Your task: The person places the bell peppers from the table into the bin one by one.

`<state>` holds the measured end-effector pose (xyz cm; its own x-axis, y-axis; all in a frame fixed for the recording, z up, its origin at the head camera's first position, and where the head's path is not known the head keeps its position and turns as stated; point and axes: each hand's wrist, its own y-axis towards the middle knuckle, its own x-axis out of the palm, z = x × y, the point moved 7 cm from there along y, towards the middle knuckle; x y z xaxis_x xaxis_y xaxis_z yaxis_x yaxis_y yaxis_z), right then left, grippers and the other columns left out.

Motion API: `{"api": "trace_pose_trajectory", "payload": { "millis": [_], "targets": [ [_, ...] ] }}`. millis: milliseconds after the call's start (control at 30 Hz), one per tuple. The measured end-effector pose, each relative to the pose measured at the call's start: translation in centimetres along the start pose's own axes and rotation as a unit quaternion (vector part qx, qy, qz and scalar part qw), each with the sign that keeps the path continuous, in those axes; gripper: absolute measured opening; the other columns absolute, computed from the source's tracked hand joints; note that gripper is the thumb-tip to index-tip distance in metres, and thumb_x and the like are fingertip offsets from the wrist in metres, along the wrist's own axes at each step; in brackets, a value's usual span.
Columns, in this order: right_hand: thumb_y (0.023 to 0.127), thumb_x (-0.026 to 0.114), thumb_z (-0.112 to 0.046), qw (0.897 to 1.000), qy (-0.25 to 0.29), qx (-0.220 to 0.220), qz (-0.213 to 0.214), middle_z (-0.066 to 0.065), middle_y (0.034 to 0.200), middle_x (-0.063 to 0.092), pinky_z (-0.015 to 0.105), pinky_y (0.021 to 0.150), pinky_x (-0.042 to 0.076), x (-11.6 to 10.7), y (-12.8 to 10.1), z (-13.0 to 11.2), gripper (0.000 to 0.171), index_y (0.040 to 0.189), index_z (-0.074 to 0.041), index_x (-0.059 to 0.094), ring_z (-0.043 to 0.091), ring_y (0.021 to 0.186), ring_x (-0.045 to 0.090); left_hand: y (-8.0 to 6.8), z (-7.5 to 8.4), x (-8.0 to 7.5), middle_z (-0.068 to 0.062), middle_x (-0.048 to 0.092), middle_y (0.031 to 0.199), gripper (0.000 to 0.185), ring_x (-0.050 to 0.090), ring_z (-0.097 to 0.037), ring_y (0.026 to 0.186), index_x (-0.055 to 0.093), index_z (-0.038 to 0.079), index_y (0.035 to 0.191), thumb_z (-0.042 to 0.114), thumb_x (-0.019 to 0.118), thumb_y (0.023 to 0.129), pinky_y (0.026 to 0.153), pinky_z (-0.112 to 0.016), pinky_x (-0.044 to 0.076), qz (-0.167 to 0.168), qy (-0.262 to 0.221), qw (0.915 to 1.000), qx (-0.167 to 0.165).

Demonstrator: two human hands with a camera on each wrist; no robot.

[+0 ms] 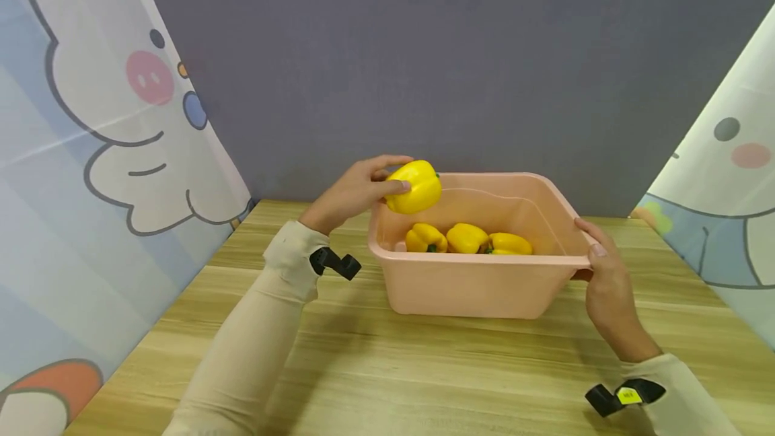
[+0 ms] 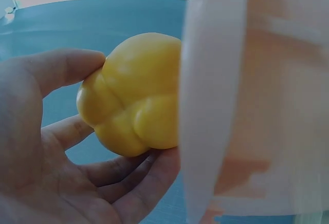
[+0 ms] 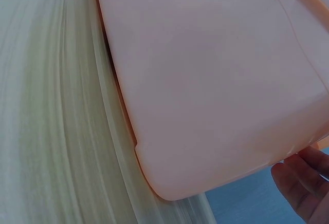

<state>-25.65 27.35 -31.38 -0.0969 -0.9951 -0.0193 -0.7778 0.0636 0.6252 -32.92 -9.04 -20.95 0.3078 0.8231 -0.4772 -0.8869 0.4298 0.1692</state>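
My left hand (image 1: 357,192) grips a yellow bell pepper (image 1: 414,186) over the left rim of a pink plastic tub (image 1: 478,281). In the left wrist view the pepper (image 2: 136,93) sits between thumb and fingers (image 2: 67,67), next to the tub's wall (image 2: 257,95). Three more yellow peppers (image 1: 467,239) lie on the tub's floor. My right hand (image 1: 605,274) holds the tub's right rim, thumb on top and fingers curled under it. The right wrist view shows the tub's outer side (image 3: 216,80) and my fingertips (image 3: 303,180) at its edge.
The tub stands on a light wooden table (image 1: 387,369). A grey wall (image 1: 460,59) closes the back. Cartoon-printed curtains hang at the left (image 1: 91,140) and at the right (image 1: 726,207).
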Motion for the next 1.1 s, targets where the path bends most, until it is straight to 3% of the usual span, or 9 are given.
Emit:
{"api": "trace_pose_trajectory", "payload": {
  "millis": [367,867,1100],
  "targets": [
    [0.109,0.033,-0.018,1.000,-0.016,0.009,0.015,0.004,0.130,0.052,0.016,0.067,0.048,-0.1,0.0,-0.1,0.044,0.147,-0.005,0.049,0.009,0.082,0.056,0.5,0.8,0.7,-0.001,0.065,0.127,0.060,0.062,-0.017,0.112,0.048,0.025,0.150,0.037,0.070,0.095,0.096,-0.041,0.050,-0.036,0.012,0.9993,0.000],
    [0.109,0.032,-0.020,0.999,-0.031,0.014,0.016,0.003,0.129,0.051,0.016,0.066,0.048,0.0,-0.2,-0.1,0.044,0.147,-0.006,0.049,0.008,0.080,0.056,1.2,1.0,1.1,0.001,0.064,0.126,0.056,0.063,-0.019,0.108,0.051,0.027,0.147,0.037,0.069,0.095,0.091,-0.040,0.053,-0.052,0.020,0.9983,-0.018],
    [0.110,0.031,-0.021,0.998,-0.056,0.012,0.018,0.001,0.130,0.050,0.014,0.066,0.048,0.0,-0.2,-0.2,0.044,0.148,-0.005,0.047,0.008,0.080,0.055,1.4,1.2,1.4,0.003,0.060,0.131,0.053,0.061,-0.017,0.113,0.053,0.025,0.145,0.033,0.068,0.095,0.090,-0.040,0.053,-0.065,0.036,0.9972,-0.011]
  ]
}}
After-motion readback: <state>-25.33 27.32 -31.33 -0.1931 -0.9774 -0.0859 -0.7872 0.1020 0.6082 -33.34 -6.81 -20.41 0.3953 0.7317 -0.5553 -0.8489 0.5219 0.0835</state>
